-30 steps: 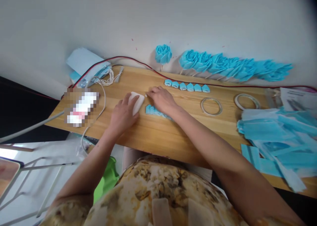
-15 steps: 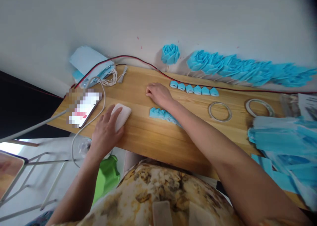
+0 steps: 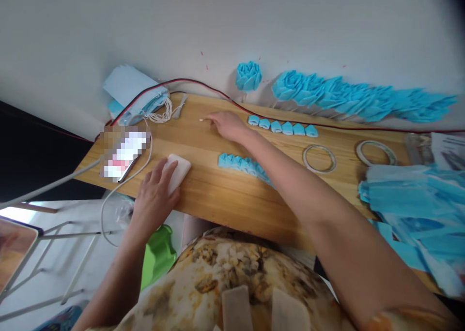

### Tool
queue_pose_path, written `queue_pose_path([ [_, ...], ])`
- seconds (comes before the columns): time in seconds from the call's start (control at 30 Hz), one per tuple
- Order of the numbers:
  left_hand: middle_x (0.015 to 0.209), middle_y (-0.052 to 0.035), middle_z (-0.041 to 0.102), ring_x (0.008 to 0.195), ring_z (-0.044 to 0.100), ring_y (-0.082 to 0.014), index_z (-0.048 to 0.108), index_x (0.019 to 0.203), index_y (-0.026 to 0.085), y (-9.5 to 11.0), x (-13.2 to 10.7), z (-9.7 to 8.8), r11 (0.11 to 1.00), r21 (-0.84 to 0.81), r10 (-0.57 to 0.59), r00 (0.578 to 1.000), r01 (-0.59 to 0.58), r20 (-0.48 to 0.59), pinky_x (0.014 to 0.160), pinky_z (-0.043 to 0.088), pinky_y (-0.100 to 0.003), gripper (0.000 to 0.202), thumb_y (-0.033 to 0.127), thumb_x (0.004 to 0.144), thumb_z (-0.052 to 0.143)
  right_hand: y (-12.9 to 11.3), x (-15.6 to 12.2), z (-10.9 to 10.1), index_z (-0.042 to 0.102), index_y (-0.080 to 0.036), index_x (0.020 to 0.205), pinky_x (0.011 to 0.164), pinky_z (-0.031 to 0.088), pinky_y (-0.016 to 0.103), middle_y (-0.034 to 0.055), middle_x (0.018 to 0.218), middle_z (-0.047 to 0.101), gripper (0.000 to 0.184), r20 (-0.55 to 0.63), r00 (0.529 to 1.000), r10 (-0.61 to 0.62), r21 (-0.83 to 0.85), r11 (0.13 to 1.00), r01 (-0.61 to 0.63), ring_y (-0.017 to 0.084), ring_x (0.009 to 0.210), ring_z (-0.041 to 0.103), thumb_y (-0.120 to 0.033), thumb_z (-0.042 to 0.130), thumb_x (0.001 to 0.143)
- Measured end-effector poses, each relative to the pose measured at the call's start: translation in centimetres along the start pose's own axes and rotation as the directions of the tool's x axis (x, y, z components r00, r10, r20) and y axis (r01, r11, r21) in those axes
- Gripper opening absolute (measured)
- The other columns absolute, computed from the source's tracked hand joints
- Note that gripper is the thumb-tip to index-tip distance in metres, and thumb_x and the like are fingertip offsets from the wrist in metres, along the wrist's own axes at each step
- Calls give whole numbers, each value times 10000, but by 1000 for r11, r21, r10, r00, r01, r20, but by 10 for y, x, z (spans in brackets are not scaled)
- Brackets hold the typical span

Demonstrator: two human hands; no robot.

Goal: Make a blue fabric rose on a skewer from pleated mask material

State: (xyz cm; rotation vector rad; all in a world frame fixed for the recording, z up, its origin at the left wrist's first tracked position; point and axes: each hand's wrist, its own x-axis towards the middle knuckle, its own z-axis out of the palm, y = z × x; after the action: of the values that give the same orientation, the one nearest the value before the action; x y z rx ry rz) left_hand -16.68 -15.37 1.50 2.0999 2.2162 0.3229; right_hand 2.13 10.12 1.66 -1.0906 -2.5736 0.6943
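Observation:
My left hand [image 3: 154, 191] rests on the near table edge, fingers and thumb closed about a white, round-cornered flat block [image 3: 179, 173], perhaps a power bank. Farther back, my right hand [image 3: 229, 125] reaches across the table with its index finger stretched out and the other fingers partly curled. Just at that fingertip lies a tiny white bit [image 3: 201, 120]; whether they touch I cannot tell. Under my right forearm runs a row of folded light-blue pieces [image 3: 238, 162], partly hidden by the arm. Beyond the forearm, several rolled blue pieces [image 3: 276, 127] form a second row.
Blue paper-like flowers [image 3: 327, 91] lean along the wall, with a single flower [image 3: 249, 76] beside them. Two tape rolls [image 3: 319, 158] and a heap of blue sheets [image 3: 407, 195] lie right. Left are a phone [image 3: 127, 157], white cord [image 3: 162, 112] and stacked sheets [image 3: 132, 89].
My right hand has shifted slightly and its index finger now stretches out to the left, with the tiny white bit showing at its tip. My left hand stays on the white block.

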Motion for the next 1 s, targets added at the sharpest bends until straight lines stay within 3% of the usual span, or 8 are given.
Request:
queue_pose_path([
  [0.13,1616,-166,440,1437,486,-406,465,1499,249,13,4,-3,996,-37,72,993,-76,-92,1143,457,-621,514,329,996,539,4,-61,-34,673,-236,1388,1030,507,393,55,1286,757,461,-119,993,-13,52,998,19,237,1179,691,-133,420,1016],
  [0.3,1606,-166,456,1443,485,-354,460,1511,229,53,21,5,918,-155,357,931,-365,-74,1166,451,-566,512,308,1012,540,9,-188,-67,662,-280,1380,1055,520,471,41,1323,740,403,-343,939,0,7,1000,2,259,1212,684,-245,458,1035],
  [0.37,1608,-164,456,1461,461,-363,500,1487,230,73,32,14,874,-169,456,889,-456,-42,1174,432,-578,499,254,992,560,13,-244,-65,656,-284,1380,1061,524,495,54,1330,735,384,-489,865,108,10,993,-118,270,1224,684,-285,451,1054],
  [0.43,1603,-163,467,1470,449,-374,551,1449,230,93,46,25,831,-161,537,844,-532,-15,1187,403,-593,483,210,968,589,17,-290,-54,645,-281,1390,1020,552,514,74,1281,752,382,-532,818,218,33,971,-237,289,1186,702,-312,471,1051],
  [0.5,1595,-173,481,1461,456,-387,580,1432,220,110,61,34,796,-139,596,803,-590,11,1193,382,-603,489,192,947,632,19,-321,-36,625,-264,1414,997,563,543,102,1300,743,409,-476,833,280,15,950,-311,321,1186,697,-347,541,1022],
  [0.7,1572,-210,506,1436,471,-420,602,1438,182,140,94,50,752,-98,659,746,-652,92,1166,394,-603,515,293,945,701,5,-330,0,540,-210,1495,1027,531,592,158,1364,690,576,-364,884,294,-126,925,-359,377,1220,638,-323,673,946],
  [0.87,1482,-187,594,1334,558,-386,598,1438,173,156,108,55,716,-101,698,706,-691,115,1128,430,-562,494,316,970,665,15,-319,-3,581,-187,1460,993,551,546,160,1276,722,479,-403,873,274,-176,913,-368,349,1141,657,-222,583,982],
  [1.0,1399,-161,650,1251,598,-351,594,1425,161,181,116,56,663,-105,748,652,-741,125,1080,458,-514,455,255,980,616,39,-328,-14,639,-193,1401,992,549,565,164,1237,738,439,-466,824,323,-174,880,-443,357,1138,666,-180,551,971],
])
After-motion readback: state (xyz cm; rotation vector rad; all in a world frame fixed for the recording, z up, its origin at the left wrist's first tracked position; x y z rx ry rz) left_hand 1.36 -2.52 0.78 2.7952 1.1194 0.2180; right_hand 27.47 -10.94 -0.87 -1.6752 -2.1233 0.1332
